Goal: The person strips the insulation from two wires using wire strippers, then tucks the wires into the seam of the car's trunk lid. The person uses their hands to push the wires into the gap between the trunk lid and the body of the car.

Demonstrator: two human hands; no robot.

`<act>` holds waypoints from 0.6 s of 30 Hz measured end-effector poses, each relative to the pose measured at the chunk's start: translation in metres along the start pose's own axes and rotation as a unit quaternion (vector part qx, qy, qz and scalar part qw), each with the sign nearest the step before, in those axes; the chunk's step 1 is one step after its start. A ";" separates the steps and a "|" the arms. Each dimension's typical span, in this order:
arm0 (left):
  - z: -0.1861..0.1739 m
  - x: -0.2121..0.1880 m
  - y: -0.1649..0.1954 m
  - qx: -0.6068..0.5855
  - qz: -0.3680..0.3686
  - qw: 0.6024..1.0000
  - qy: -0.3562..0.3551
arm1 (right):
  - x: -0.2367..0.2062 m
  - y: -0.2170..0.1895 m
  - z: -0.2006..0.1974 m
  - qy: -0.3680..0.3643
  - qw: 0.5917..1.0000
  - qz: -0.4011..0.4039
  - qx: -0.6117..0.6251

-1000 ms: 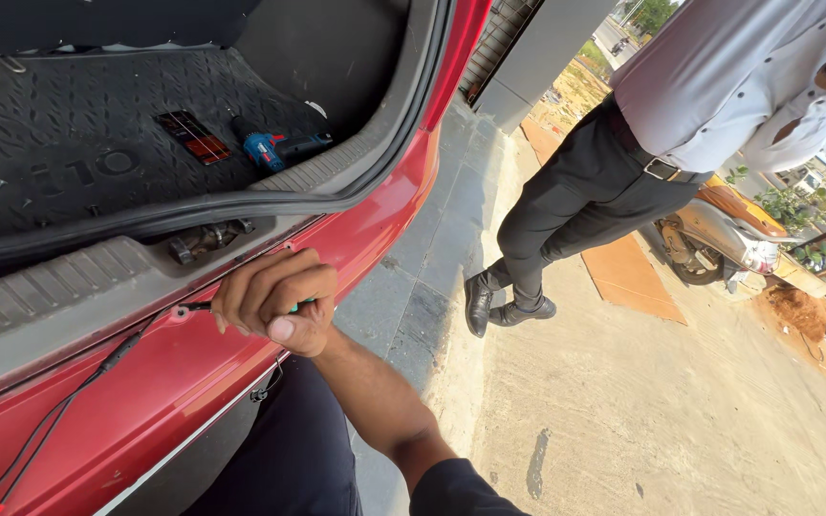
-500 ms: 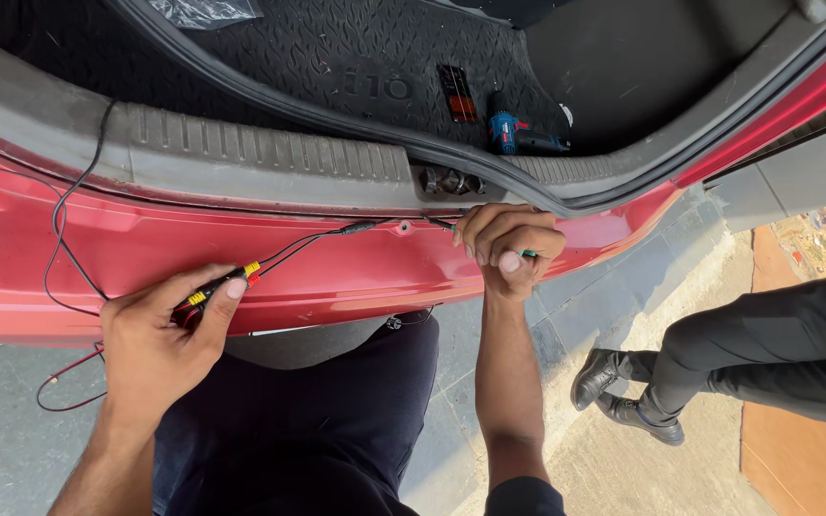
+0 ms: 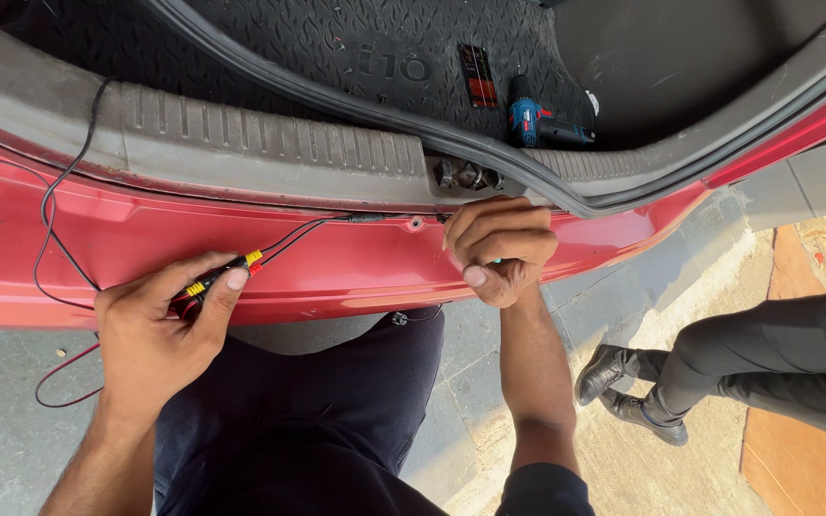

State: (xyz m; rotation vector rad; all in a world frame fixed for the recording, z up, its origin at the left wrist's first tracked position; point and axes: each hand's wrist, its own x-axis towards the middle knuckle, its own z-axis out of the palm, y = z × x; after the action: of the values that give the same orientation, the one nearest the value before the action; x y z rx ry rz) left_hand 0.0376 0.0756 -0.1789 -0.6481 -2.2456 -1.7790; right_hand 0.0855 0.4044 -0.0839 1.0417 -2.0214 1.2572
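Outdoor car-repair spot: open red car boot [image 3: 336, 258], cordless drill [image 3: 539, 122], paved ground [image 3: 681, 478]

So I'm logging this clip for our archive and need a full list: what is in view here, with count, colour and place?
car rear panel: one, red, across the middle
sill trim: one, grey, ribbed, above the red panel
rubber seal: one, black, curving along the boot opening
boot mat: one, black, textured, top
cordless drill: one, blue and black, lying on the mat
flat red and black item: one, on the mat left of the drill
wires: several, black and red, hanging over the panel at left
connectors: yellow and red, at the left fingertips
bystander's legs: dark trousers, black shoes, right
left hand: pinching the connectors
right hand: closed at the panel's top edge; a bit of green shows
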 end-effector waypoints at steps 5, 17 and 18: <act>0.000 0.000 -0.002 0.010 -0.004 1.000 0.001 | -0.003 0.009 -0.008 0.005 0.999 0.001 0.049; -0.012 0.017 0.022 0.064 0.008 0.996 -0.056 | 0.010 0.080 -0.062 0.236 0.871 0.355 0.245; -0.014 0.024 0.026 0.113 0.011 0.990 -0.087 | 0.012 0.082 -0.062 0.233 0.870 0.357 0.247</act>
State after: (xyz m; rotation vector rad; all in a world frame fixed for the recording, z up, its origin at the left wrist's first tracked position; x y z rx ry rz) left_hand 0.0268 0.0717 -0.1421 -0.8046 -2.4949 -1.4774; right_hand 0.0133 0.4785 -0.0895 0.0738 -1.7627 2.2353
